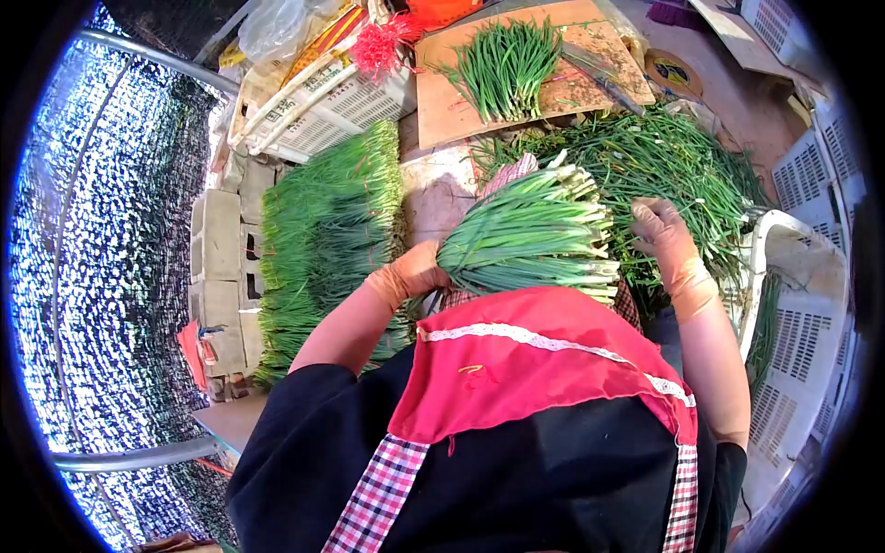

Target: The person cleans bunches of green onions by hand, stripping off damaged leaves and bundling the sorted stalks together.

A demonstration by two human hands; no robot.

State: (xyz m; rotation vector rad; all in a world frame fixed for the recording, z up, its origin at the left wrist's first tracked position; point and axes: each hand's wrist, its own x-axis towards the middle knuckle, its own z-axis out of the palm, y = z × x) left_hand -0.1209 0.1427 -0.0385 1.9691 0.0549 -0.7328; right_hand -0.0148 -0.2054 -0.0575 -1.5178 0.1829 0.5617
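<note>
A thick bundle of Chinese chives [525, 235] lies across my lap, green leaves to the left and pale stem ends to the right. My left hand [419, 269], in an orange glove, is closed around the leafy end, its fingertips partly hidden under the leaves. Just right of the stem ends is my right hand [660, 229], also gloved. Its fingers are bent but apart, with nothing visible in them. Beneath and behind it spreads a big heap of loose chives [691, 170]. Stacked bundles of chives [336, 221] stand to my left.
A smaller pile of chives [509, 69] and a long blade-like tool [604, 78] rest on a wooden board [442, 101]. Red ties [385, 46] hang by a white crate [341, 115]. Concrete blocks [219, 235] line the left; a white basket [802, 267] stands right.
</note>
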